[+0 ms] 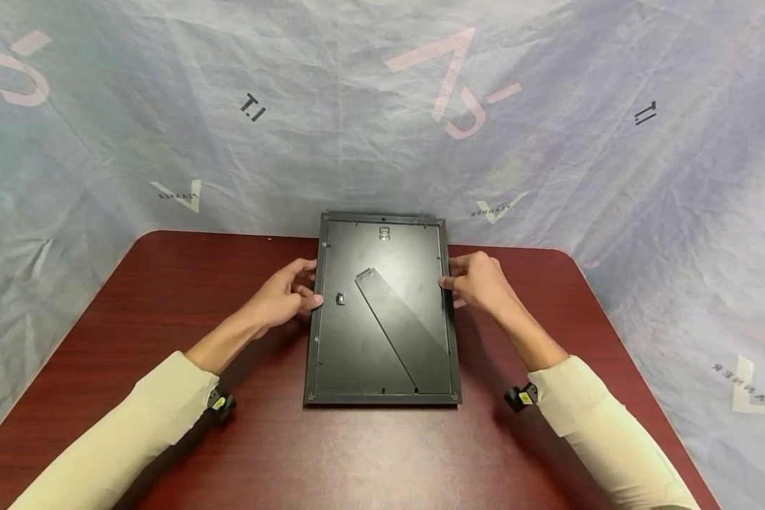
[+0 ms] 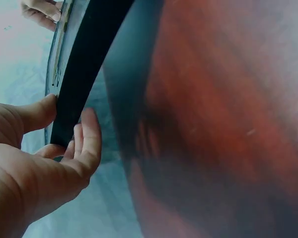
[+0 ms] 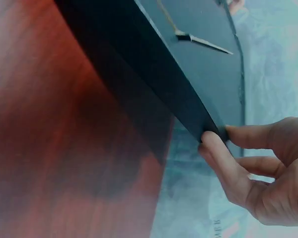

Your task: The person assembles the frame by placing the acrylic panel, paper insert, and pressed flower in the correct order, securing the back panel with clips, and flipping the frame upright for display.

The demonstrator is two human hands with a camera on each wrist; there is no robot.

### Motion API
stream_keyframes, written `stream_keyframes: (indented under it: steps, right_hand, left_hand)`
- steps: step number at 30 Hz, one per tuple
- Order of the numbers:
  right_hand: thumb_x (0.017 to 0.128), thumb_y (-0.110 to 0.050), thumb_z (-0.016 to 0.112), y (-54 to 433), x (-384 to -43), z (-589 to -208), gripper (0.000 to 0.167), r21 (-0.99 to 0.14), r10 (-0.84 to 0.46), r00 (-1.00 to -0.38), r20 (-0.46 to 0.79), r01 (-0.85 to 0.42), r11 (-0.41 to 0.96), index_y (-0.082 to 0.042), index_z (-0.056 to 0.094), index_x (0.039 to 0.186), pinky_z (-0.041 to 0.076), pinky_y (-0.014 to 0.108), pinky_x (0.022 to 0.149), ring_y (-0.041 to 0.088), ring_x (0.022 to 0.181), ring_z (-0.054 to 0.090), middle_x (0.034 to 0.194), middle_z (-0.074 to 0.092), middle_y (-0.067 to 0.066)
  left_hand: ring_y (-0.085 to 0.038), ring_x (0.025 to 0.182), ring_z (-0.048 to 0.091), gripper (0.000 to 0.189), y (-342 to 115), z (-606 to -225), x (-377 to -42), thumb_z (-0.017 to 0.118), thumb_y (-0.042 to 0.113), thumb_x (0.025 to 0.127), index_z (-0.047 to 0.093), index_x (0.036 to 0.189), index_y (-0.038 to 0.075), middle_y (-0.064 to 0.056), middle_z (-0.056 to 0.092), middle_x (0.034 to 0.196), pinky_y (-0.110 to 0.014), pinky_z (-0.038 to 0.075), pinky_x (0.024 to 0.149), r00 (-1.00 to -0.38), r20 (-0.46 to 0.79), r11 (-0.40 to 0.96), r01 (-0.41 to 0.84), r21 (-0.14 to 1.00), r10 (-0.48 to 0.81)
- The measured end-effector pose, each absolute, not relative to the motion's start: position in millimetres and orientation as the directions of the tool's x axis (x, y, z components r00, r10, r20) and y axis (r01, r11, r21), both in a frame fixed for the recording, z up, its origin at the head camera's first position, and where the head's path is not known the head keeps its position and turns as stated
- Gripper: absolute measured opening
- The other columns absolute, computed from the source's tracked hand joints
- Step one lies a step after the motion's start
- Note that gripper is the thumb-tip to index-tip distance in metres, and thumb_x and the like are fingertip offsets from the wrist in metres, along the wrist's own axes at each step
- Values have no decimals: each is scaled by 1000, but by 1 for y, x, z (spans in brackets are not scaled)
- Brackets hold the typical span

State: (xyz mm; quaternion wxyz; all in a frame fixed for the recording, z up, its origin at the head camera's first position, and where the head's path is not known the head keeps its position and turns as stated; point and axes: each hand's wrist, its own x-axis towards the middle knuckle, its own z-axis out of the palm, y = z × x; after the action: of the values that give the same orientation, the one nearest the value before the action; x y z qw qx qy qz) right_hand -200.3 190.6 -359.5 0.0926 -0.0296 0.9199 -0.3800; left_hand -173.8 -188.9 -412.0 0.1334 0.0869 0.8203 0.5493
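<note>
A black picture frame (image 1: 382, 319) faces back-up on the dark red table (image 1: 166, 297), its easel leg (image 1: 401, 333) folded flat along the back. Its near edge is down by the table while the far end looks raised, with a shadow under it in both wrist views. My left hand (image 1: 293, 290) pinches the frame's left edge (image 2: 84, 64) between thumb and fingers (image 2: 89, 134). My right hand (image 1: 472, 283) pinches the right edge (image 3: 188, 64) the same way, thumb on top and fingers (image 3: 213, 153) beneath.
A wrinkled pale blue sheet (image 1: 548, 142) with printed marks hangs behind and around the table. The table's rounded back corners sit just beyond the frame's far end. Cream sleeves (image 1: 134, 432) cover both forearms, with small black wrist devices (image 1: 219, 404) under them.
</note>
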Motion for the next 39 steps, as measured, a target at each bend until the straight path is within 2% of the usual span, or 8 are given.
stream_keyframes:
  steps: [6, 14, 22, 26, 29, 32, 36, 39]
  right_hand:
    - [107, -14, 79, 185, -201, -348, 57, -753, -86, -996, -27, -36, 657, 3, 62, 158, 70, 35, 73, 36, 99, 87, 136, 78, 29]
    - [104, -13, 83, 183, -195, -334, 57, -775, -29, -988, 152, -137, 617, -2, 65, 157, 66, 23, 65, 29, 85, 86, 130, 81, 26]
    - [101, -10, 86, 181, -191, -331, 52, -731, 27, -908, 419, -320, 603, -7, 71, 151, 59, 11, 63, -12, 75, 69, 120, 81, 22]
    - [99, -7, 88, 179, -191, -336, 50, -704, 49, -837, 544, -424, 570, -10, 75, 147, 57, 7, 67, -19, 77, 66, 114, 83, 21]
    - [97, -4, 89, 178, -191, -340, 48, -684, 67, -783, 618, -494, 537, -11, 79, 143, 59, 9, 74, -16, 82, 70, 112, 84, 20]
    - [96, -4, 90, 177, -192, -343, 46, -674, 82, -755, 651, -525, 520, -12, 81, 141, 62, 11, 80, -3, 89, 77, 114, 85, 17]
    - [97, -7, 90, 176, -191, -345, 46, -676, 90, -760, 643, -508, 534, -11, 80, 142, 60, 9, 84, 23, 98, 84, 119, 84, 15]
    - [99, -9, 89, 175, -188, -345, 46, -677, 89, -772, 629, -488, 550, -8, 78, 143, 58, 8, 85, 34, 104, 85, 121, 84, 16]
  left_hand:
    - [-40, 123, 68, 76, -190, -396, -177, 74, 0, 105, 40, 173, 2, -27, 50, 154, -27, 59, 91, -975, 27, 445, 124, 887, 218]
    - [-32, 121, 65, 82, -190, -384, -173, 76, 2, 107, 34, 177, 10, -21, 52, 158, -14, 49, 88, -955, 222, 498, 291, 817, 194]
    - [-29, 117, 65, 82, -184, -373, -166, 76, 0, 106, 36, 176, 14, -19, 52, 159, -17, 52, 88, -913, 384, 466, 402, 788, 137]
    - [-25, 118, 66, 83, -183, -374, -165, 78, -3, 104, 39, 175, 16, -18, 53, 160, -13, 54, 91, -880, 464, 438, 459, 773, 103]
    - [-18, 116, 68, 85, -182, -376, -165, 79, -6, 101, 41, 174, 15, -18, 54, 159, -10, 57, 93, -847, 526, 417, 508, 754, 81]
    - [-17, 113, 70, 87, -182, -378, -165, 82, -9, 97, 44, 172, 13, -20, 58, 155, -9, 58, 92, -806, 588, 419, 556, 718, 63]
    - [-27, 103, 76, 90, -182, -380, -166, 86, -12, 90, 50, 169, 12, -23, 69, 146, -9, 60, 88, -762, 647, 444, 591, 673, 34]
    - [-32, 96, 79, 90, -181, -380, -166, 86, -12, 88, 53, 167, 15, -22, 75, 138, -12, 62, 85, -756, 654, 440, 592, 675, 12]
